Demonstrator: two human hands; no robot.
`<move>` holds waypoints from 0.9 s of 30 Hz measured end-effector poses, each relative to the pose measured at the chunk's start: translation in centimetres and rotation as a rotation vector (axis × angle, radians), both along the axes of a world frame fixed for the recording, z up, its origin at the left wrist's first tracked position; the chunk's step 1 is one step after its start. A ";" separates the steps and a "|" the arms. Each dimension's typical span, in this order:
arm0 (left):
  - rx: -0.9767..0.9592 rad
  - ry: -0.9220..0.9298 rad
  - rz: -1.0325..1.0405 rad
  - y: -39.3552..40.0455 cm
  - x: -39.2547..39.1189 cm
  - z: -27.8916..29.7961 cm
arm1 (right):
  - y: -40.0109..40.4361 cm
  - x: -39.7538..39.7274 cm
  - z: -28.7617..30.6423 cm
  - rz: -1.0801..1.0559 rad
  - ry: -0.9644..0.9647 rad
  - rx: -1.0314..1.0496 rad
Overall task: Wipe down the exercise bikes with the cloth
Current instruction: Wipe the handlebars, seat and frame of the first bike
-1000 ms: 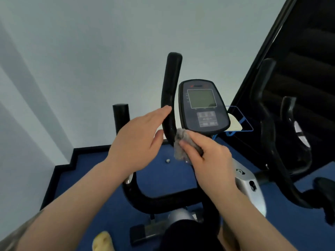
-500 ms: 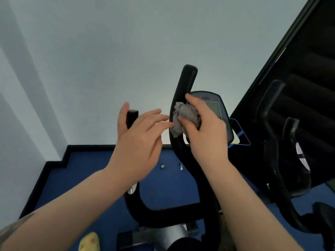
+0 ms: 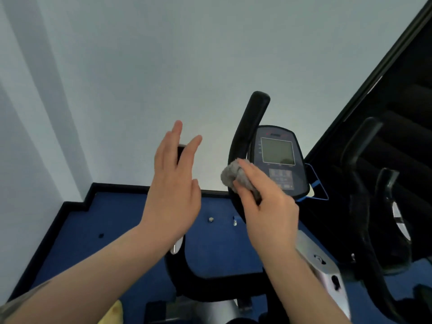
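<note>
An exercise bike stands in front of me with a black U-shaped handlebar (image 3: 251, 127) and a dark console (image 3: 278, 160) with a grey screen. My right hand (image 3: 268, 206) grips a crumpled grey cloth (image 3: 231, 175) and presses it against the right handlebar upright, just left of the console. My left hand (image 3: 174, 190) hovers open with straight fingers in front of the left handlebar upright (image 3: 180, 150), which it mostly hides. I cannot tell whether it touches that upright.
A second black exercise bike (image 3: 360, 188) stands close on the right beside a dark slanted panel (image 3: 374, 73). Pale walls rise ahead and to the left. The floor is blue carpet (image 3: 117, 230) with a black skirting edge. A yellow object (image 3: 114, 312) shows at the bottom.
My right hand has slid the cloth down the right handlebar upright, uncovering the console. My left hand has straightened its fingers and lifted in front of the left upright.
</note>
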State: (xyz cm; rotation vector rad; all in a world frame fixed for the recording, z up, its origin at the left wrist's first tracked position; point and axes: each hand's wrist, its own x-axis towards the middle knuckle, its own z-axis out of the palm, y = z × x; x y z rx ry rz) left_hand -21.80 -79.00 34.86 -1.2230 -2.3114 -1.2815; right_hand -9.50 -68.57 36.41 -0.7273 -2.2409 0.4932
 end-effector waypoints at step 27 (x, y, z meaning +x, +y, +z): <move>0.123 -0.594 0.040 0.0 -1.0 -1.0 | 0.8 3.3 1.8 0.081 -0.094 0.050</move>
